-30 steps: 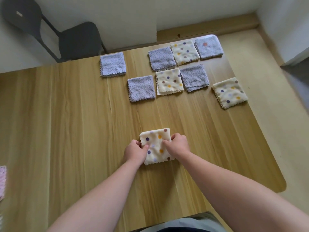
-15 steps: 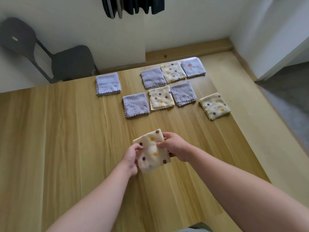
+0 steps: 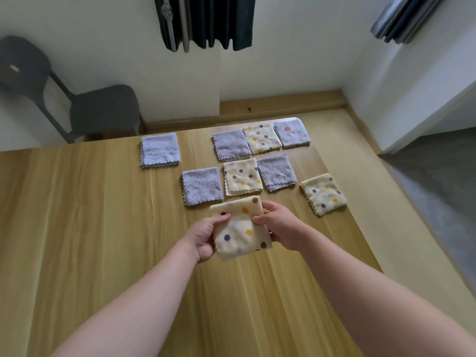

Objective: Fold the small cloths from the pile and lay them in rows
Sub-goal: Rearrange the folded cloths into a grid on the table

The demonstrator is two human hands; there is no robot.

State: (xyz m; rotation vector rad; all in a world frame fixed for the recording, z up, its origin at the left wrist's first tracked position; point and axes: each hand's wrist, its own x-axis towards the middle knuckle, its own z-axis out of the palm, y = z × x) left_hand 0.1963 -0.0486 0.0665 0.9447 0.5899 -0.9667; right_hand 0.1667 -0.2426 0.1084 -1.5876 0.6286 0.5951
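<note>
Cream dotted cloth (image 3: pixel 239 228) is front and centre, folded to a small square and caught between both hands over the desk (image 3: pixel 103 228), just short of the near row. The left hand (image 3: pixel 204 234) has it by the left edge, thumb on top and fingers curled underneath. The right hand (image 3: pixel 279 226) pinches the right edge, thumb pressed onto the top face. The hands are close together, with only the cloth between them. It sits tilted, its far corner swung to the right, and whether its underside touches the wood I cannot tell.

Beyond it comes the near row. The near lilac cloth (image 3: pixel 202 186), near cream cloth (image 3: pixel 242 177) and second near lilac cloth (image 3: pixel 277 172) lie side by side. The askew cream cloth (image 3: pixel 324 193) lies apart on the right, turned at an angle near the desk's right edge.

Behind that is the far row. The far lilac cloth (image 3: pixel 231 144), far cream cloth (image 3: pixel 262 139) and corner lilac cloth (image 3: pixel 292 134), which shows one orange spot, are packed edge to edge up at the desk's far right corner. Well off to the left, the lone lilac cloth (image 3: pixel 160 149) lies by itself.

A grey chair (image 3: pixel 103 109) stands past the far left edge, and dark garments (image 3: pixel 206 21) hang on the wall above.
</note>
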